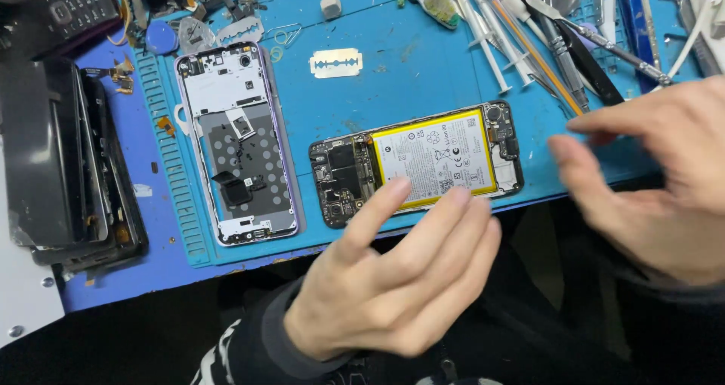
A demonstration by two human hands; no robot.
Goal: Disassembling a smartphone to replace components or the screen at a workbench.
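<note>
On blue silicone work mat, opened phone with yellow-edged battery lies flat. Left hand fingers extended, tips at battery's near edge; right hand spread, blurred, probably empty. Lift battery slowly, evenly.

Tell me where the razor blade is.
In the head view, the razor blade lies flat on the blue mat, above the opened phone and right of the empty phone frame.

A: Was the right hand sharp?
B: No, it was blurred, and the frame edge cut it off.
A: And beside the opened phone?
B: Its near edge was hidden under the left hand fingertips.
</note>
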